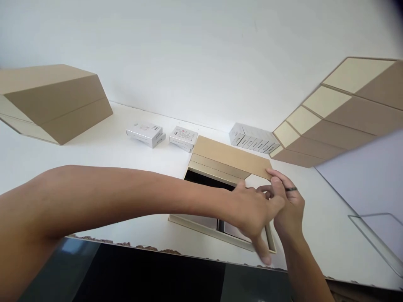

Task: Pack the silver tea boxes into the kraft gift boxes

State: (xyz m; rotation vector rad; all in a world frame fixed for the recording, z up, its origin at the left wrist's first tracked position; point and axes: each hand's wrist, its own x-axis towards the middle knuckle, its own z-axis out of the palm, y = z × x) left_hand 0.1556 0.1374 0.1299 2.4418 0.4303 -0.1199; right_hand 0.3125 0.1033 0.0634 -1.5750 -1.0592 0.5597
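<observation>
A tan gift box (231, 157) lies on the white table with its lid raised. Inside it are a black part and pale compartments, partly covered by my arm. My right hand (288, 205), with a dark ring on one finger, pinches the right corner of the lid. My left hand (255, 212) reaches across over the box, close against my right hand. Its fingers are spread, one pointing down past the box's front right edge. Whether it touches the box or my other hand is hard to tell.
Small white cartons (145, 133) lie behind the box, with another pair (183, 138) beside them. A row of similar cartons (253, 138) stands against the wall. Larger tan boxes are stacked at left (59, 105) and right (343, 113). The table's front edge (151, 248) is chipped.
</observation>
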